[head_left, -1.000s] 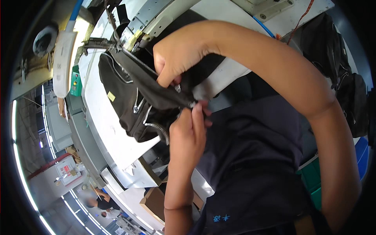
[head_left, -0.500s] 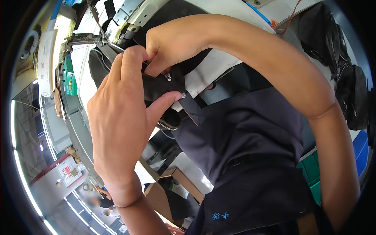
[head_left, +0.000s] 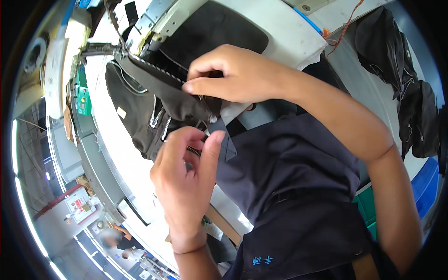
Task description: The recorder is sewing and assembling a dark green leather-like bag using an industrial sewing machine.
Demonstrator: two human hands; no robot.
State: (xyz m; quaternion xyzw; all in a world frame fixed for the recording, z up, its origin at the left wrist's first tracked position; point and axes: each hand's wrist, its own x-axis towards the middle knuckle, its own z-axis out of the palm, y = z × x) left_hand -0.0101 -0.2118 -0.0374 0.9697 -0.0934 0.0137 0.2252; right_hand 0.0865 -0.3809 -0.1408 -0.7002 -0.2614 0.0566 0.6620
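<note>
A black fabric bag (head_left: 175,100) with silver zips lies on the white work surface, its long zip opening facing up. My right hand (head_left: 238,77) reaches across from the right, thumb and fingers pinched at the edge of that opening. Lower down, my left hand (head_left: 182,172) curls its fingers around a zipped edge at the near end of the bag, the thumb a little apart from the fingertips. A dark flat tag (head_left: 228,147) hangs beside the left thumb. A small clear piece (head_left: 213,119) sits just above the tag.
Metal machine parts (head_left: 161,23) stand beyond the bag, near a black plate (head_left: 221,32). More black bags (head_left: 396,70) lie at the right. A green box (head_left: 83,95) is at the left. Below are a cardboard box (head_left: 223,223) and a blue bin (head_left: 425,186). People show far off at lower left.
My left hand has moved down and right, off the middle of the bag to its near edge. My right hand has shifted slightly down and right. More of the bag and black plate shows.
</note>
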